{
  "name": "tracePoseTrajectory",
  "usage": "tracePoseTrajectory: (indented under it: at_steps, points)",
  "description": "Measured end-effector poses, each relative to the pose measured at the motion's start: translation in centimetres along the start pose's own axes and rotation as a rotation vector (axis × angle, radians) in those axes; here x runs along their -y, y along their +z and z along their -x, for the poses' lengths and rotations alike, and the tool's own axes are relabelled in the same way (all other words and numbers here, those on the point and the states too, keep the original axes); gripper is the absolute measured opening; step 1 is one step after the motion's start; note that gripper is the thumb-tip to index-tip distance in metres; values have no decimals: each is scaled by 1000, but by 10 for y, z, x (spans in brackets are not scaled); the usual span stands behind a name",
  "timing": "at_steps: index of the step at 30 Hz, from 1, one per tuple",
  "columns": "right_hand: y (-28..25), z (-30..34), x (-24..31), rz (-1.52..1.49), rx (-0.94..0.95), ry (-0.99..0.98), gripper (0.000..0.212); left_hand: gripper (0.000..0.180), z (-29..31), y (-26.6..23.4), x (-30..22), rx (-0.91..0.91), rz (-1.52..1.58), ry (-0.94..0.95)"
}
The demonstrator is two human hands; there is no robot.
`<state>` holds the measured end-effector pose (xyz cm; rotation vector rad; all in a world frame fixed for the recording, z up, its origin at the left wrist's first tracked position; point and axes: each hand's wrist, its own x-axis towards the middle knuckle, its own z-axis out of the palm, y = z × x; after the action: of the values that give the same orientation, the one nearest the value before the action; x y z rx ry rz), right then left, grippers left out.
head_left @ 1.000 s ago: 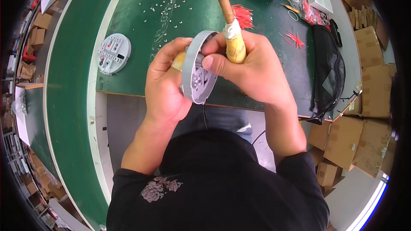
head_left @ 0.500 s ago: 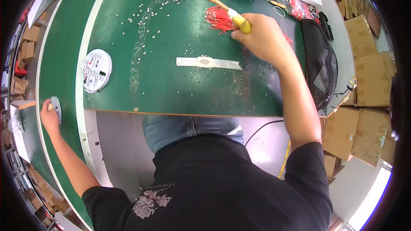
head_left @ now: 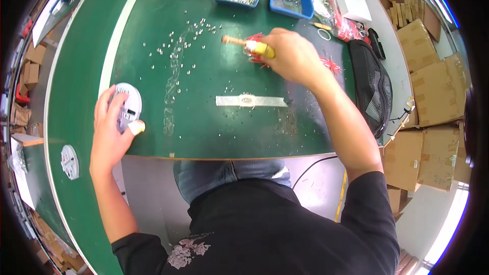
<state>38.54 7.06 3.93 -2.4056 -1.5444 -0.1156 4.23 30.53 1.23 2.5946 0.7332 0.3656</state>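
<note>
Green paint covers the table (head_left: 204, 135), at whose left side the left hand (head_left: 109, 140) spreads over a round white disc (head_left: 133, 103). Its fingers are parted and the thumb, in a pale wrap, reaches the disc's lower side; how firmly it grips, I cannot tell. Curled closed, the right hand (head_left: 295, 56) holds a tool (head_left: 264, 49) by its yellow handle, the brown end pointing left, beside red wires (head_left: 254, 36). Another disc (head_left: 70, 162) lies on the green strip (head_left: 76, 102) further left. Small metal parts (head_left: 202, 21) dot the table beyond a pale tape (head_left: 232, 101).
</note>
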Motion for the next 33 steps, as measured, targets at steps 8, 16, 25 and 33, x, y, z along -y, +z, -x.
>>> tracePoseTrajectory:
  at_steps: [8, 16, 25, 33]
  points:
    - [2, 4, 0, -20, 302, 88, 22, 76, -1, -5, -10, -47, 18, 12]
    - [-31, 17, 12, -169, -2, 122, 22, 64, 3, 1, 8, -356, 545, -87]
    - [-48, 26, 18, -372, -66, 213, 23, 57, -11, -4, -33, -120, 1738, -127]
    - [-50, 42, 41, -730, -24, 290, 18, 43, -29, 46, -88, -200, 1899, -197]
